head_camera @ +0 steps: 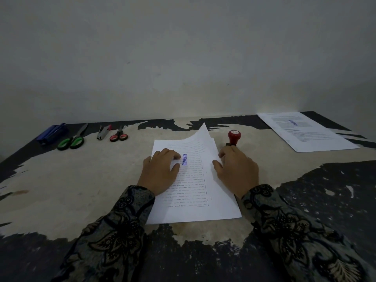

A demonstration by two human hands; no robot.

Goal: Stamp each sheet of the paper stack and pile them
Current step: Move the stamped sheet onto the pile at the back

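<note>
Two patterned sleeves (114,231) reach onto a worn table (81,190). The left hand (160,171) lies flat, fingers spread, pressing on the paper stack (193,204) in front of the person, just beside a blue "APPROVED" mark (184,159). The right hand (238,171) rests on the stack's right edge, fingers loosely bent; the top sheet's far corner (203,131) curls up. Just beyond stands a red stamp (234,137). Far right lies a stamped pile (305,131). Far left: two scissors (71,141), a stapler (51,133).
</note>
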